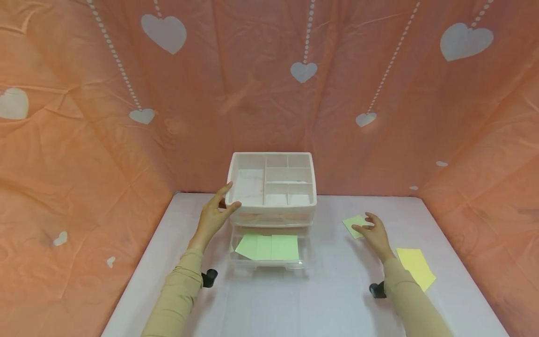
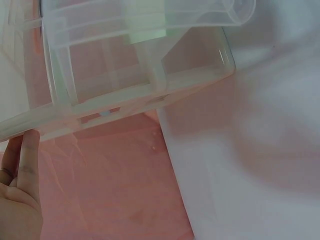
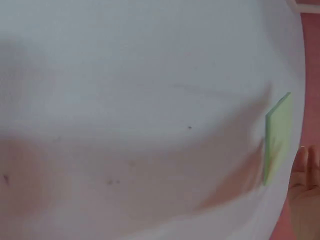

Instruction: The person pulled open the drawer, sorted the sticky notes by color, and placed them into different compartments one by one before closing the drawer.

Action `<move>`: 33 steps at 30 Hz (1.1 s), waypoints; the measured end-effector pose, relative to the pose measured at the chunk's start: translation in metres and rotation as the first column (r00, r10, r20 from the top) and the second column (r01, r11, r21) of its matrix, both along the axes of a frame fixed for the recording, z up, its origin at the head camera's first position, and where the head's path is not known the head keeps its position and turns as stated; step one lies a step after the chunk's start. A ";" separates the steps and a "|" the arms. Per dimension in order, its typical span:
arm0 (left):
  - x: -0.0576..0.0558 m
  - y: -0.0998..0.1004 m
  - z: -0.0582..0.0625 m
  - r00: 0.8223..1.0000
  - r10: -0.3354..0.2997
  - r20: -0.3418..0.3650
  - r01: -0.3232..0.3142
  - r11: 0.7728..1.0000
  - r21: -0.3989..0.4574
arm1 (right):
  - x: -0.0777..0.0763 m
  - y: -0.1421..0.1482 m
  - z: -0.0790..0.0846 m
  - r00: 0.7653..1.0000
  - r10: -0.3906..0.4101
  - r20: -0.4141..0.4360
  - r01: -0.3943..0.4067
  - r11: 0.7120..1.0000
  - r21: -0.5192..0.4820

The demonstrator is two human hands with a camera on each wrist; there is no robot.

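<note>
A white plastic drawer organizer [image 1: 271, 206], its top tray divided into compartments, stands at the back of the table. My left hand [image 1: 212, 216] holds its front left corner, thumb at the front rim and fingers along the side; the left wrist view shows the fingers [image 2: 29, 167] against the edge. Below, a clear drawer [image 1: 269, 264] is pulled out, with light green sticky notes [image 1: 269, 247] lying in it. To the right, my right hand [image 1: 375, 234] hovers with loosely bent fingers over a green sticky note pad [image 1: 351, 224]. In the right wrist view the pad [image 3: 279, 137] lies on the table, apart from the hand.
Yellow sticky notes [image 1: 417, 267] lie on the white table [image 1: 337, 299] beside the right forearm, partly behind the sleeve. An orange cloth with white hearts [image 1: 261, 103] encloses the table at the back and both sides.
</note>
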State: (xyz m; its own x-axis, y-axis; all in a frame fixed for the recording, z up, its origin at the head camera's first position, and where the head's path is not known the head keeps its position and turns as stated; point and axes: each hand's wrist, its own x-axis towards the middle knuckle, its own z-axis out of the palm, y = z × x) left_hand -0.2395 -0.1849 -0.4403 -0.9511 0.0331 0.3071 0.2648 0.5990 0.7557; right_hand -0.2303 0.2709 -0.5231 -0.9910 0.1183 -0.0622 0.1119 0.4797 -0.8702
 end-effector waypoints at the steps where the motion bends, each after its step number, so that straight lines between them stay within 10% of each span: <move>1: 0.000 0.000 0.000 1.000 -0.001 0.002 0.001 1.000 -0.002 | -0.001 0.000 -0.003 1.000 -0.009 0.013 0.009 1.000 -0.005; 20: -0.003 -0.003 -0.002 1.000 -0.007 -0.024 0.007 1.000 0.007 | 0.001 0.005 -0.031 0.976 -0.101 0.192 0.102 0.995 0.008; 33: -0.001 -0.001 -0.002 1.000 0.004 -0.026 -0.004 1.000 -0.006 | 0.002 -0.002 -0.034 0.970 -0.196 0.143 0.202 0.979 -0.030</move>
